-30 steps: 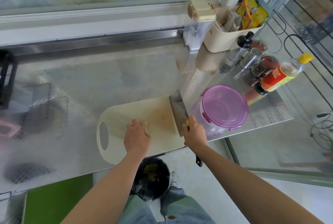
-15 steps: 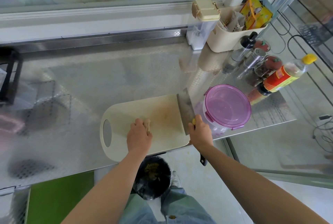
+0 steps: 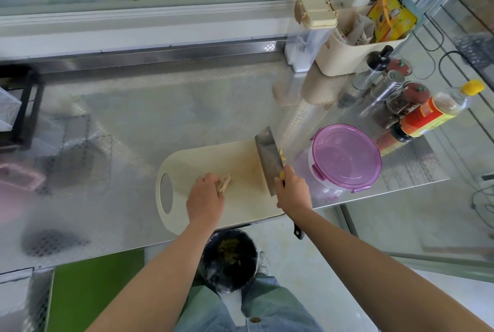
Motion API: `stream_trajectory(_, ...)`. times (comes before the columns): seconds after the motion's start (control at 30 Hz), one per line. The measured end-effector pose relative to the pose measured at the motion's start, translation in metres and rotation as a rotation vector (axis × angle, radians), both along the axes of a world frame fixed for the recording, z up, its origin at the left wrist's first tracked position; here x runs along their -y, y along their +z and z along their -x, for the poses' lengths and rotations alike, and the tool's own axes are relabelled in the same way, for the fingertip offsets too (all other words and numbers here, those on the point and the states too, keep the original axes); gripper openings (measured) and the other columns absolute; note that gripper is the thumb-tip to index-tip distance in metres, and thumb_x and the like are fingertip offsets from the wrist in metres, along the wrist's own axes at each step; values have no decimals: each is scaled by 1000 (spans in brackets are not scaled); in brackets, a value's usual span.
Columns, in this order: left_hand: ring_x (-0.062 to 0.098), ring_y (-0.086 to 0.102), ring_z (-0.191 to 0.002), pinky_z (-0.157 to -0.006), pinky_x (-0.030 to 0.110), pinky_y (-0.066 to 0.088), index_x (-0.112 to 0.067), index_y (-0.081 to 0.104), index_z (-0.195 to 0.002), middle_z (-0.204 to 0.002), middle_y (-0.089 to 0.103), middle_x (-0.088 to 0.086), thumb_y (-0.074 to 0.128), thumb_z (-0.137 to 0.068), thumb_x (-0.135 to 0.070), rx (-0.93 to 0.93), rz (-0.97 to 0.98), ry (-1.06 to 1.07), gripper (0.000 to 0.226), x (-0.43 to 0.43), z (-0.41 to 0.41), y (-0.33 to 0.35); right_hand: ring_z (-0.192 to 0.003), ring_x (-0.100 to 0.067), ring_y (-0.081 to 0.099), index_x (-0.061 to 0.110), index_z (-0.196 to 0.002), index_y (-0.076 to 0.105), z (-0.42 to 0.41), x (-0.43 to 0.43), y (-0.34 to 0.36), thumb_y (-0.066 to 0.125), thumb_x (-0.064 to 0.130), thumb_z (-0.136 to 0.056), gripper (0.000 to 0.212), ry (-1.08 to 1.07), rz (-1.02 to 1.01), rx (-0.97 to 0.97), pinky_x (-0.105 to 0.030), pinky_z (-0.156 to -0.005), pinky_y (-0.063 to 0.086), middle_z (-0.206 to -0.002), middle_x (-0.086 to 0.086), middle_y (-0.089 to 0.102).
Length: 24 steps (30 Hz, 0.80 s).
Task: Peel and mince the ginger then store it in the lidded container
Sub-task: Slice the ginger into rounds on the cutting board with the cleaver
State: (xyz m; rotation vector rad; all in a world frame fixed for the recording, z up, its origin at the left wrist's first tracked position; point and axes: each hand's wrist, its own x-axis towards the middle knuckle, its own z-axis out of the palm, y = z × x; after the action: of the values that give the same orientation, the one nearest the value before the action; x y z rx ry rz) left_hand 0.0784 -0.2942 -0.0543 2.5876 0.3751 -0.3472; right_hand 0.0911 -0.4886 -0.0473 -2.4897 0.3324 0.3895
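left hand (image 3: pixel 204 199): ginger (image 3: pixel 225 181); right hand (image 3: pixel 292 192): cleaver (image 3: pixel 268 156)

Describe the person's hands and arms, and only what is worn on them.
The left hand and the right hand are bare: no gloves, rings or watch show. The left arm and the right arm are uncovered too, with no sleeve in view as far as the picture reaches.
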Motion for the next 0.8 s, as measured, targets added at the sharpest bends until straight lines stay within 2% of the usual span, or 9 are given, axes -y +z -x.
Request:
stream_trajectory(0.1,17,46,-86,-66,29,36,-19,55,-109,-102,51,0,57,-88,-11,13,-9,-6,22,-2,0,0,-66,-36,65,17,-92,35,-2,2,-2,40,22,-98,9,-60,38,9,-47,-63,55,-78,-13,61)
stream_trajectory(0.27,18,47,-88,-67,29,37,-18,54,-109,-102,51,1,56,-89,-12,23,-7,0,21,-3,1,-1,-72,-33,58,8,-101,39,-2,11,-1,39,16,-101,8,-140,127,-3,-35,-61,42,-78,-11,56)
stream_trajectory(0.4,19,51,-91,-67,29,41,-18,54,-110,-102,52,1,57,-90,-13,29,-5,-9,21,0,1,-2,-70,-37,65,12,-96,37,0,14,-1,39,18,-100,8,-157,94,41,-43,-62,54,-80,-13,61)
stream_trajectory(0.47,19,51,-91,-68,29,42,-19,54,-110,-102,52,0,58,-90,-14,33,-9,-20,21,0,0,-2,-63,-36,64,13,-97,38,1,10,1,40,19,-99,7,-100,22,62,-49,-58,54,-76,-11,60)
stream_trajectory(0.57,19,51,-93,-67,28,42,-20,54,-109,-104,53,0,58,-90,-15,39,-30,-41,21,0,-1,-1,-62,-34,64,17,-118,43,1,1,1,40,20,-98,21,43,-7,55,-47,-61,55,-79,-10,63)
stream_trajectory(0.67,19,51,-95,-66,28,39,-21,55,-110,-105,52,-1,58,-90,-13,50,-41,-59,21,-2,0,0,-58,-31,65,13,-102,44,0,-9,7,40,19,-98,8,67,-23,36,-43,-58,55,-76,-11,61)
stream_trajectory(0.77,20,50,-98,-67,28,41,-21,57,-111,-105,53,-2,58,-89,-13,65,-41,-81,23,-6,1,-2,-48,-25,64,12,-94,41,-1,-22,12,39,18,-99,8,153,-52,14,-33,-42,47,-68,-8,57)
stream_trajectory(0.8,20,50,-99,-69,29,43,-21,57,-112,-105,53,-1,59,-89,-14,65,-44,-93,24,-7,1,-3,-49,-27,64,13,-92,39,-2,-27,13,39,19,-99,9,202,-39,20,-34,-43,48,-68,-8,58)
